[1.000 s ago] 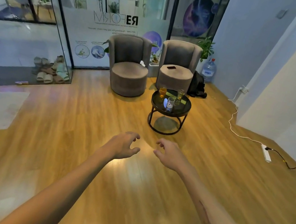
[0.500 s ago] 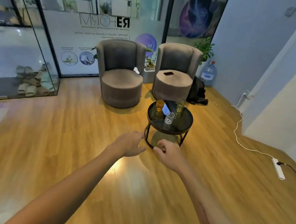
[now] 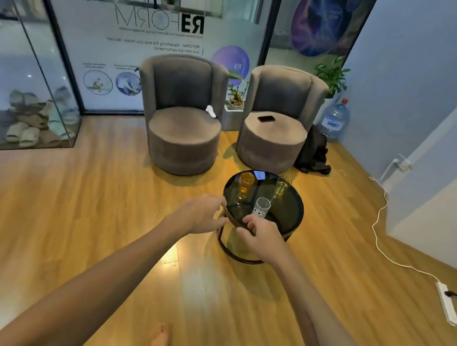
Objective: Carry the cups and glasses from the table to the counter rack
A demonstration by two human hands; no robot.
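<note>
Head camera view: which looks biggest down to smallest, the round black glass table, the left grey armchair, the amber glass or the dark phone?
1. Left grey armchair
2. Round black glass table
3. Amber glass and dark phone: look alike; the phone lies farther off, so unranked.

Phone (image 3: 266, 118) on right armchair (image 3: 279, 121)
</note>
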